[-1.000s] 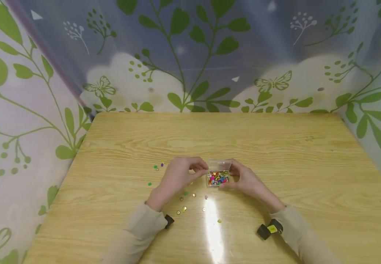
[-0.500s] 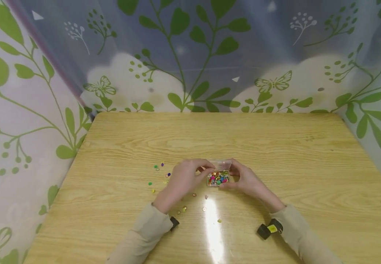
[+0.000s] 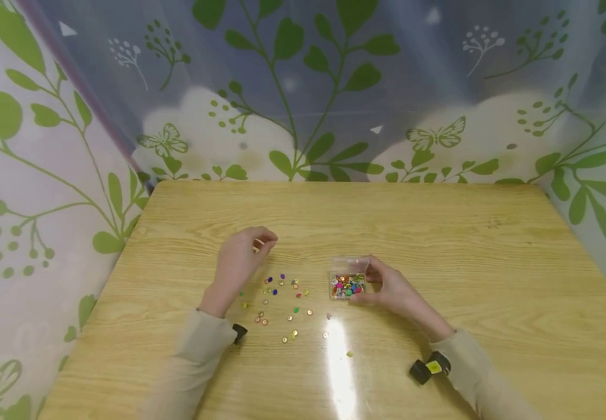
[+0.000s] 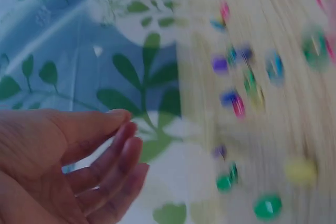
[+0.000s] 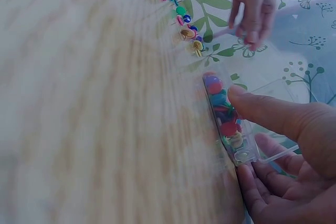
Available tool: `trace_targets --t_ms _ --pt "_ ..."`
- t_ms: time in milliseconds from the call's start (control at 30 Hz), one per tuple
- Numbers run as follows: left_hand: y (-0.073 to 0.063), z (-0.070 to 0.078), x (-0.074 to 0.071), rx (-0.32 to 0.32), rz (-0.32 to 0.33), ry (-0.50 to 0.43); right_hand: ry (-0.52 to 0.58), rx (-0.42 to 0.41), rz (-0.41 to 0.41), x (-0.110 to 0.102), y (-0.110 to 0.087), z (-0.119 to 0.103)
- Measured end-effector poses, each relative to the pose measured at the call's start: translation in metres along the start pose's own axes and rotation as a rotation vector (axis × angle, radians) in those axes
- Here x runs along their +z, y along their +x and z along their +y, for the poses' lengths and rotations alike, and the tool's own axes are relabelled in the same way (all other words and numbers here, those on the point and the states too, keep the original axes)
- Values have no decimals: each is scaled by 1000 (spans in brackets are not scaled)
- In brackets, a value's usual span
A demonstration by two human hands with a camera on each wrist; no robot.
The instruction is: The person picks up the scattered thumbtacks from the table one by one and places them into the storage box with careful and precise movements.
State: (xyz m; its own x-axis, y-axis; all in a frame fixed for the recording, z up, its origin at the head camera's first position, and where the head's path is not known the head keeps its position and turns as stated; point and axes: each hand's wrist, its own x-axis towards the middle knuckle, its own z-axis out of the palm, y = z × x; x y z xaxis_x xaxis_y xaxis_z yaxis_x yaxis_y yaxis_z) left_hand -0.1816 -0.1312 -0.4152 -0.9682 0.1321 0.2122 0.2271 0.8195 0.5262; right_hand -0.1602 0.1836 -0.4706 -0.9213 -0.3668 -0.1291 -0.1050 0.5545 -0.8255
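My right hand (image 3: 392, 286) grips a small clear plastic box (image 3: 340, 298) by its right side, thumb in front. The box's hinged lid (image 3: 347, 266) is raised, and coloured thumbtacks (image 5: 229, 128) fill it. Left of the box, more thumbtacks (image 3: 297, 310) with green, blue, yellow, red and gold heads lie scattered on the table. Over the far left edge of these is my left hand (image 3: 237, 262), away from the box. Its thumb and bent fingertips come close together in the left wrist view, with nothing seen between them.
The wooden table (image 3: 439, 233) meets a leaf-patterned curtain (image 3: 334, 105) at its back edge. Similar patterned cloth hangs at both sides. A lone yellow thumbtack (image 3: 349, 354) lies nearer the front, beside a bright glare. Black cameras (image 3: 420, 371) are strapped to both wrists.
My left hand was at the box's left edge, then over its tacks, and has now swung left and away, uncovering scattered thumbtacks. My right hand stays on the box.
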Motion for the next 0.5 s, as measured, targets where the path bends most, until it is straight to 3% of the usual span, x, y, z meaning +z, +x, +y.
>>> trace_targets --t_ms 167,500 --pt "1 -23 -3 -67 -80 50 11 0 1 -1 0 0" --pt "0 -37 5 -139 -168 121 -2 -4 -1 0 0 -2"
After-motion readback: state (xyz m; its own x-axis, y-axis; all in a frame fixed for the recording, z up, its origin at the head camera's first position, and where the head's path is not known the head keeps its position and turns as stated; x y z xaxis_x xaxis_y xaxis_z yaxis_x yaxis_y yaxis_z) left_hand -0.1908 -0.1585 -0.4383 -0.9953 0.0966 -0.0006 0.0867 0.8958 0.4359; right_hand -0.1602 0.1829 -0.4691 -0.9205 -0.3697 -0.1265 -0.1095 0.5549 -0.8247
